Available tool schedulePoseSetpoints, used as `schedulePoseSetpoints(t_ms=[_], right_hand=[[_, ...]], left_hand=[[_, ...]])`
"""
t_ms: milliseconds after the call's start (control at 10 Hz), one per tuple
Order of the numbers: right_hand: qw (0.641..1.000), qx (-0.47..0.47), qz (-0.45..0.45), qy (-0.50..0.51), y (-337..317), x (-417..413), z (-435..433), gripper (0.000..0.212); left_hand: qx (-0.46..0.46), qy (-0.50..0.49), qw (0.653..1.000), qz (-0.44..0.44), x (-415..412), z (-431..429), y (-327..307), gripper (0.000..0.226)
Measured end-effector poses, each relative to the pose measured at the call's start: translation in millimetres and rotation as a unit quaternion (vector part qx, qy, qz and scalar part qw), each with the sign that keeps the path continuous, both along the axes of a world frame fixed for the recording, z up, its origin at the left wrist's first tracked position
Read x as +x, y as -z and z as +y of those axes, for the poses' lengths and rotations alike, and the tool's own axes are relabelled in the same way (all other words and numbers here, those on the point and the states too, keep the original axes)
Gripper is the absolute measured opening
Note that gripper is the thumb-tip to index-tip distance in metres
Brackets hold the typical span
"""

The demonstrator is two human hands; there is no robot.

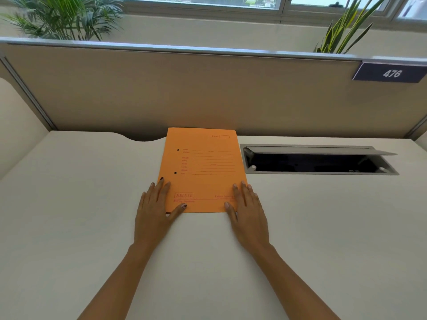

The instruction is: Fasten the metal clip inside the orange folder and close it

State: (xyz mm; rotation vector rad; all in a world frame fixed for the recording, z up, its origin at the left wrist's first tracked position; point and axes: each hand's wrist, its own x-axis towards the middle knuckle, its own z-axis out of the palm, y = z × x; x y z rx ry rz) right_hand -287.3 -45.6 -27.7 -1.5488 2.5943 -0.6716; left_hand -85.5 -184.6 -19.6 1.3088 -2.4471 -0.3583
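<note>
Though shut and flat on the white tabletop (92, 204), looks light, thin and bendy – an orange folder (203, 167), likely easy to slide or crease. Left hand (154, 204) and right hand (247, 204) spread flat on its near corners, holding nothing. Best lifted by the right edge – clip hidden inside.

Closed orange folder (203, 172), flat, front-up

We're at an office cubicle: pale desk (69, 204), beige partition (184, 88) with number plate 476 (390, 73) far right, open cable hatch (316, 161), plants (62, 17) by windows (208, 1).
</note>
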Motion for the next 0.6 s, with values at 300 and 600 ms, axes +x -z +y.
schedulePoseSetpoints(t_ms=[300,600], right_hand=[[0.999,-0.006,-0.025,0.035,-7.4,16.9,21.0,0.061],[0.999,-0.012,-0.035,0.033,-17.5,48.6,68.4,0.056]], left_hand=[[0.018,-0.018,1.0,0.008,12.1,36.8,-5.9,0.092],[0.045,-0.059,0.996,-0.046,33.4,94.2,-7.2,0.117]])
